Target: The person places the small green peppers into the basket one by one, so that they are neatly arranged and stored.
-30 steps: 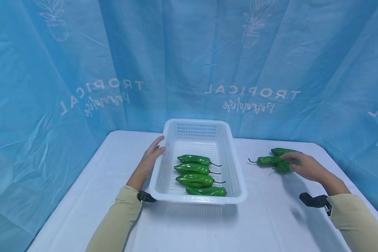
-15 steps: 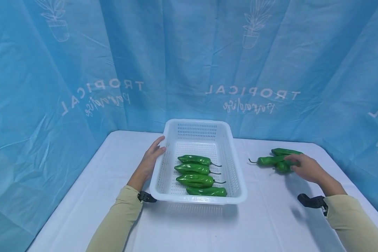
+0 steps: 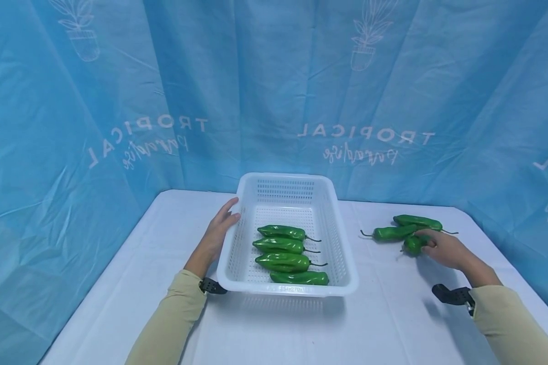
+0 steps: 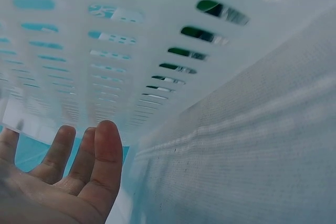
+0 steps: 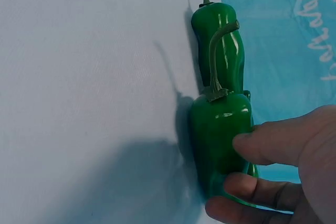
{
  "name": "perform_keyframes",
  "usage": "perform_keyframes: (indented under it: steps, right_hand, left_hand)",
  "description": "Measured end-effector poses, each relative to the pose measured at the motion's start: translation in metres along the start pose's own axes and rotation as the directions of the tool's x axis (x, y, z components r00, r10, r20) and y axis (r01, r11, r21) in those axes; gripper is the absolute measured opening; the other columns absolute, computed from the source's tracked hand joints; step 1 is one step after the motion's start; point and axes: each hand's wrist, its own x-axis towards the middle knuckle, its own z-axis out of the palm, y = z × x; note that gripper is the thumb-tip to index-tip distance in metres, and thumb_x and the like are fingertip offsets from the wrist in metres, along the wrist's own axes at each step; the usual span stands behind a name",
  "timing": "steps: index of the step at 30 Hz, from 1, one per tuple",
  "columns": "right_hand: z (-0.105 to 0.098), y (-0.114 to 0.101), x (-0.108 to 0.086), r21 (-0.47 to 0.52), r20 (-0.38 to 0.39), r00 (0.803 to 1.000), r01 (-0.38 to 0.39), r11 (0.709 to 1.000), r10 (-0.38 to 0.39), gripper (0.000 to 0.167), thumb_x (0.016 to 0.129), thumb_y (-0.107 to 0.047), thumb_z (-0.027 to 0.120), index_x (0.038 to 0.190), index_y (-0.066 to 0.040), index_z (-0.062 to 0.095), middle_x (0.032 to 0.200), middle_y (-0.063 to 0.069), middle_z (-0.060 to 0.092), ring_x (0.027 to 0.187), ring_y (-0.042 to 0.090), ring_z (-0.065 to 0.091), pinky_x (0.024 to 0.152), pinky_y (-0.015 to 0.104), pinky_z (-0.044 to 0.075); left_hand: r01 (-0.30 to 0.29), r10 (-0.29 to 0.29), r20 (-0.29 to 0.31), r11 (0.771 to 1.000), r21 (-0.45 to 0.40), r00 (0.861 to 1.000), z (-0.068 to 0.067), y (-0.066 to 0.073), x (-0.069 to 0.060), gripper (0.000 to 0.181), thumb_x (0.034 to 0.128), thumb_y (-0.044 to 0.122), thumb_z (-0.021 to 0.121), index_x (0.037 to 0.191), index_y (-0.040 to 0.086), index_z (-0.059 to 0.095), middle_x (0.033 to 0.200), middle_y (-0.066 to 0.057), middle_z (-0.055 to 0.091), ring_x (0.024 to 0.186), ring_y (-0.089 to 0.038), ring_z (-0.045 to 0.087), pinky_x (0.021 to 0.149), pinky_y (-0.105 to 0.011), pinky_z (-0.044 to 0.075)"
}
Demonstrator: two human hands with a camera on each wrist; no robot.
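Observation:
In the head view my left hand (image 3: 218, 228) touches the left rim of a white perforated plastic basket (image 3: 287, 289). Its fingers look extended beside the slotted wall in the left wrist view. Several long green peppers (image 3: 282, 262) lie in a row inside the basket. On the right side of the table, my right hand (image 3: 443, 247) pinches a green pepper (image 5: 218, 129) between thumb and fingers, its stem end pointing away from the palm. Part of that pepper is hidden by the hand. Another green pepper (image 3: 388, 233) lies just left of it, and a further pepper (image 3: 417, 221) lies behind.
A white cloth covers the table (image 3: 374, 314). Blue printed curtains (image 3: 274, 101) hang close behind the table and along both sides. The basket stands between the two hands, left of the loose peppers.
My right hand has closed its fingers on the near pepper and shifted it slightly to the right. The back pepper's stem now shows. The left hand and basket have stayed still.

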Motion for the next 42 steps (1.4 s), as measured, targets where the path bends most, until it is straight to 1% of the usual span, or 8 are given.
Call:
perform_keyframes:
  steps: [2,8,12,15,20,23,31,42]
  right_hand:
    - [-0.001,0.001,-0.002,0.009,0.003,1.000,-0.004,1.000,0.003,0.046,0.097,-0.012,0.050,0.136,0.011,0.044,0.081,0.012,0.051,0.073,0.022,0.048,0.058,0.032,0.039]
    - [-0.007,0.003,-0.009,0.008,0.045,0.998,-0.033,0.999,0.032,0.033,0.100,-0.017,0.048,0.123,0.006,0.053,0.103,0.027,0.060,0.086,0.032,0.056,0.066,0.040,0.050]
    - [-0.009,0.005,-0.012,0.004,0.072,0.996,-0.048,0.999,0.048,0.025,0.100,-0.021,0.052,0.108,0.002,0.056,0.099,0.024,0.060,0.086,0.031,0.055,0.066,0.038,0.050]
    - [-0.008,0.007,-0.011,0.017,0.101,0.993,-0.068,0.998,0.066,0.025,0.099,-0.022,0.055,0.104,0.002,0.054,0.098,0.024,0.060,0.085,0.031,0.056,0.066,0.038,0.052]
    - [-0.006,0.012,-0.007,0.084,0.171,0.978,-0.133,0.988,0.117,0.049,0.096,-0.024,0.062,0.122,0.013,0.043,0.112,0.036,0.055,0.095,0.040,0.061,0.070,0.046,0.058]
    - [-0.003,0.013,-0.005,0.083,0.178,0.976,-0.138,0.987,0.122,0.057,0.094,-0.024,0.064,0.129,0.012,0.038,0.120,0.042,0.049,0.101,0.046,0.059,0.074,0.048,0.058]
    - [-0.002,0.015,-0.009,0.101,0.171,0.980,-0.115,0.988,0.097,0.047,0.099,-0.022,0.056,0.131,0.007,0.039,0.126,0.047,0.044,0.105,0.052,0.057,0.068,0.046,0.060]
    - [-0.001,0.017,-0.013,0.209,0.214,0.975,-0.110,0.972,0.064,0.060,0.097,-0.026,0.062,0.141,0.004,0.034,0.133,0.048,0.036,0.110,0.057,0.054,0.072,0.052,0.062]
  left_hand:
    - [0.002,-0.002,0.000,1.000,0.001,1.000,0.000,0.000,0.000,0.058,0.1003,0.047,0.049,0.153,0.045,0.026,0.153,-0.007,0.041,0.133,-0.040,0.053,0.096,-0.051,0.057]
    - [-0.007,0.007,0.007,1.000,0.004,1.000,0.000,0.000,0.000,0.058,0.1003,0.048,0.049,0.153,0.044,0.025,0.153,-0.007,0.041,0.133,-0.039,0.053,0.096,-0.051,0.057]
    - [-0.009,0.009,0.011,1.000,0.005,1.000,-0.001,-0.001,0.000,0.058,0.1008,0.047,0.048,0.154,0.043,0.024,0.154,-0.008,0.041,0.133,-0.040,0.053,0.096,-0.052,0.057]
    - [-0.013,0.012,0.011,1.000,0.011,1.000,-0.001,0.000,0.000,0.058,0.1012,0.046,0.048,0.154,0.042,0.024,0.154,-0.008,0.040,0.133,-0.041,0.053,0.096,-0.053,0.057]
    - [-0.012,0.012,0.007,1.000,0.006,1.000,-0.001,0.000,0.000,0.058,0.1013,0.045,0.048,0.154,0.042,0.024,0.154,-0.008,0.041,0.133,-0.041,0.052,0.096,-0.053,0.056]
    - [-0.011,0.011,0.005,1.000,-0.001,1.000,0.000,0.000,-0.001,0.058,0.1012,0.044,0.048,0.154,0.042,0.024,0.154,-0.009,0.040,0.133,-0.041,0.052,0.096,-0.053,0.057]
    - [-0.009,0.008,0.011,1.000,0.003,1.000,0.000,0.001,-0.001,0.059,0.1013,0.046,0.048,0.154,0.042,0.024,0.154,-0.008,0.040,0.133,-0.041,0.052,0.096,-0.053,0.056]
    - [-0.011,0.011,0.016,1.000,0.005,1.000,0.000,0.002,-0.001,0.060,0.1010,0.046,0.048,0.155,0.041,0.023,0.155,-0.009,0.039,0.134,-0.041,0.052,0.097,-0.052,0.056]
